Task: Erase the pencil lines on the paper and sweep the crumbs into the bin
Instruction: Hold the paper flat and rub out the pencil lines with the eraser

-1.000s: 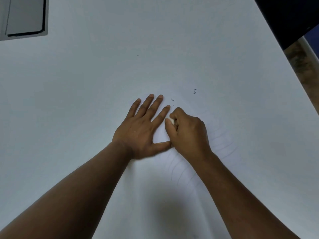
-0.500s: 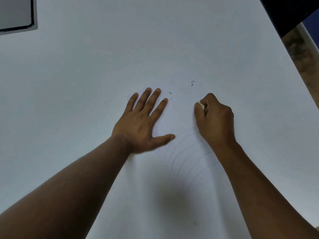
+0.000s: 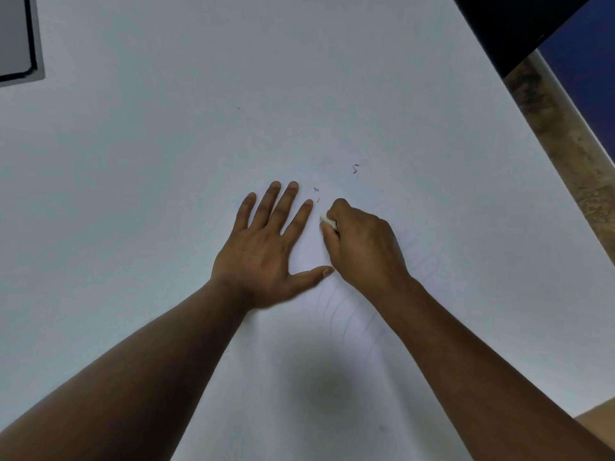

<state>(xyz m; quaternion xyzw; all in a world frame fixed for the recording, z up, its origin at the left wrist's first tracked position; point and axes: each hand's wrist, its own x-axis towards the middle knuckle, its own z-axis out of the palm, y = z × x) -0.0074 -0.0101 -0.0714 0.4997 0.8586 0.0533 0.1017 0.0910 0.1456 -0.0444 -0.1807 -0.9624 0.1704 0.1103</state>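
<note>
A white sheet of paper [image 3: 332, 361] lies on the white table, its edges hard to tell from the tabletop. Faint curved pencil lines [image 3: 346, 314] run across it below and to the right of my hands. My left hand [image 3: 266, 247] lies flat on the paper with fingers spread. My right hand [image 3: 362, 247] grips a small white eraser [image 3: 327, 221] and holds it against the paper right beside my left index finger. Dark eraser crumbs [image 3: 355, 168] lie just beyond my hands, with smaller crumbs [image 3: 316, 194] near my left fingertips.
A grey panel with a dark border [image 3: 16, 44] sits at the table's far left corner. The table's right edge [image 3: 519, 104] runs diagonally, with brown floor and a dark object beyond it. No bin is in view.
My right hand swung out to the right with the eraser half a second ago and has now come back left beside my left hand. My left hand has stayed flat.
</note>
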